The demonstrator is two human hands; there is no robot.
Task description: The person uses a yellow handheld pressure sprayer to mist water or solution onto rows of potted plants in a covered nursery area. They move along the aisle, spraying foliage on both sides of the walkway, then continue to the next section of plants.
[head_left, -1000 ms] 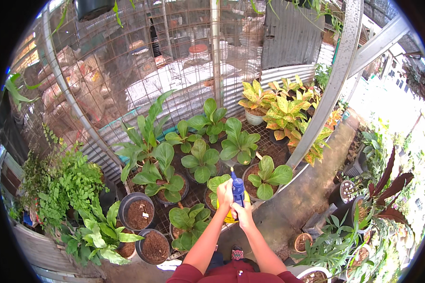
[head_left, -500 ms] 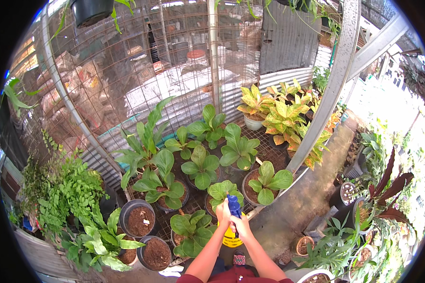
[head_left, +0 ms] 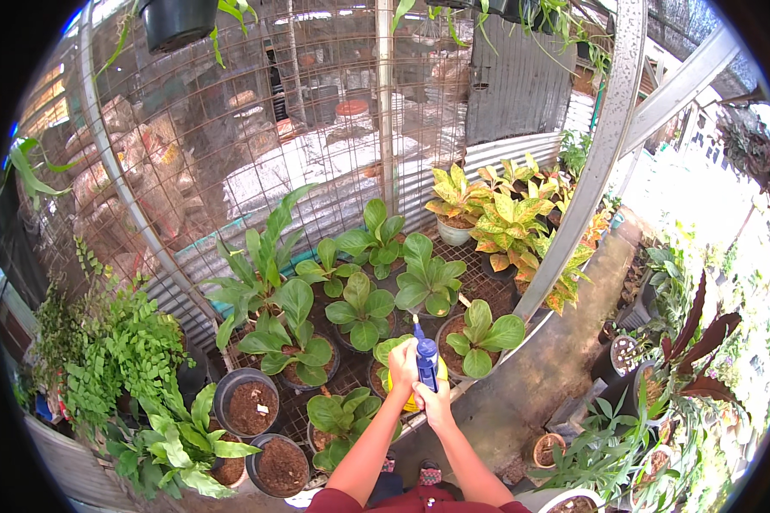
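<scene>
Both of my hands are closed on a pump sprayer with a blue head (head_left: 426,352) and a yellow bottle (head_left: 392,381). My left hand (head_left: 404,366) wraps the left side of the blue head, while my right hand (head_left: 434,402) grips lower down at its handle. The pale-tipped nozzle (head_left: 417,321) points away from me, over the potted broad-leaved plants. Just right of the sprayer stands one such plant (head_left: 486,339); another plant (head_left: 346,419) is left of my forearms. My hands hide most of the bottle and part of a plant behind it. I cannot make out any spray.
The pots rest on a rusty mesh bench (head_left: 316,299). Soil-filled pots (head_left: 246,400) sit at the left, beside ferny foliage (head_left: 133,342). Yellow-leaved plants (head_left: 509,224) stand back right, behind a slanted metal post (head_left: 586,179). A hanging pot (head_left: 178,21) is overhead; a concrete path (head_left: 530,385) runs right.
Both hands have moved forward with the sprayer, its bottle now raised and tilted behind them. The nozzle has come out beyond the leaves. The view has shifted slightly.
</scene>
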